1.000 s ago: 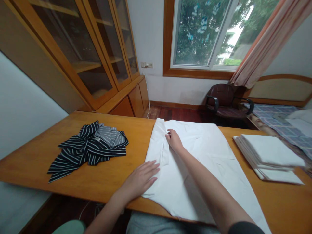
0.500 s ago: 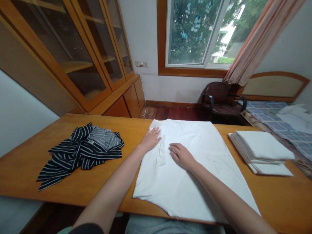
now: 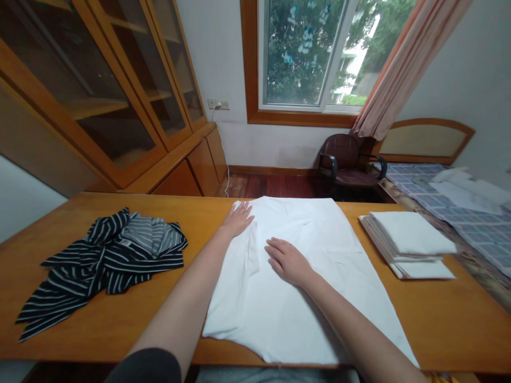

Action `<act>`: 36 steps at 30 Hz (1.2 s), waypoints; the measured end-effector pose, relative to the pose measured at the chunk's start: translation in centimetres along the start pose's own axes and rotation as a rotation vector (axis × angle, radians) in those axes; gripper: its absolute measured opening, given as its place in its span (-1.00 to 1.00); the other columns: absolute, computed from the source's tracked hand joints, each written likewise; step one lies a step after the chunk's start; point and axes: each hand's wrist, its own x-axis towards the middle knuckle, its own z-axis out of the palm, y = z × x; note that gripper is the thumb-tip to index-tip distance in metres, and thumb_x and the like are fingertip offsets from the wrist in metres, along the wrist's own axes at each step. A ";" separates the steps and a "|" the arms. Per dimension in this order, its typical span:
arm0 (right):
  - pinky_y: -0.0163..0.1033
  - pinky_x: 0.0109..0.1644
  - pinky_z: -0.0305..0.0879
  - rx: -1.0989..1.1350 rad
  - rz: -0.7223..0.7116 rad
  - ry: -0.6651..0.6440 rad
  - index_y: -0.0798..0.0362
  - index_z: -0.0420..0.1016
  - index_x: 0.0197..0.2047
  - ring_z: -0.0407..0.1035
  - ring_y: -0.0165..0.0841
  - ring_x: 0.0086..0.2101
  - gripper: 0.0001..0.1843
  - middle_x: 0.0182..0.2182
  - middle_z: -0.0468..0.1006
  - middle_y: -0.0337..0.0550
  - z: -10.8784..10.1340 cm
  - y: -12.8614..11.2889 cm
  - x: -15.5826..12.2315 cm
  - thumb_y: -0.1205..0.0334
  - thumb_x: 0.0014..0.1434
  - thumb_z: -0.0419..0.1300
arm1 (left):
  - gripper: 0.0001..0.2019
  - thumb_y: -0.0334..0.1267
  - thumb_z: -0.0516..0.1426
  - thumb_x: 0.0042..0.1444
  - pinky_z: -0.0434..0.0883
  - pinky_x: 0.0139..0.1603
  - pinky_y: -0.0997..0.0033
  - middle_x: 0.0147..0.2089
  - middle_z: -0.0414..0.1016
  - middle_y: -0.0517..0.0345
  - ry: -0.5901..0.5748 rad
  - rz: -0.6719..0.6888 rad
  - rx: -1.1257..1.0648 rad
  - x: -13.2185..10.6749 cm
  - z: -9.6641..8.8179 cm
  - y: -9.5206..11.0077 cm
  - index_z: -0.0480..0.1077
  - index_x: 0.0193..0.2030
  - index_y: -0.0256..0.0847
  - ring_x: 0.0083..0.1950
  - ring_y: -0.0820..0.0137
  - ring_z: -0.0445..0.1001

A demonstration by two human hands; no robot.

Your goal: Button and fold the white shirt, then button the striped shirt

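A white cloth garment (image 3: pixel 319 298) lies spread on the wooden table in front of me, with a narrow strip folded over along its left part. My left hand (image 3: pixel 238 219) rests flat on its far left corner, fingers stretched out. Near the middle of the cloth lies my right hand (image 3: pixel 288 260), palm down with its fingers extended and nothing in them. To the left is a crumpled black-and-white striped garment (image 3: pixel 115 252). A stack of folded white cloths (image 3: pixel 411 234) sits to the right, apart from both hands.
The wooden table (image 3: pixel 167 314) ends close to my body. Beyond it stand a glass-door cabinet (image 3: pixel 175 149) at the left, an office chair (image 3: pixel 349 159) under the window, and a bed (image 3: pixel 451 197) with a checked cover at the right.
My left hand has slid slightly toward the far left corner of the white cloth. The right hand stays nearly in place on it. The whole view has shifted a little.
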 end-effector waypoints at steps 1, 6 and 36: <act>0.06 0.34 0.20 0.000 0.002 0.001 0.06 0.41 0.23 0.23 -0.14 0.26 -0.59 0.22 0.42 0.02 0.0 0.0 0.0 0.21 0.35 0.09 | -0.38 0.01 -0.25 0.41 -0.27 0.51 -0.01 0.54 -0.18 -0.04 -0.004 -0.001 -0.001 0.2 0.0 -0.2 -0.01 0.48 -0.28 0.55 0.22 -0.23; 0.07 0.34 0.20 0.008 0.013 0.013 0.05 0.40 0.24 0.22 -0.14 0.27 -0.58 0.24 0.41 0.02 0.1 0.2 -0.1 0.20 0.35 0.09 | -0.37 0.07 -0.28 0.39 -0.26 0.47 -0.20 0.56 -0.33 0.06 -0.075 -0.038 -0.034 1.5 -0.4 -1.1 -0.08 0.50 -0.13 0.56 0.18 -0.32; 0.04 0.36 0.10 0.020 -0.083 -0.137 0.01 0.22 0.37 0.07 -0.15 0.35 -0.44 0.37 0.21 -0.01 0.4 -5.3 -0.4 0.01 0.39 0.03 | -0.45 -0.03 -0.19 0.42 -0.12 0.49 -0.06 0.54 -0.11 0.04 0.035 0.017 -0.046 -5.2 0.5 0.7 0.06 0.46 -0.15 0.55 0.16 -0.20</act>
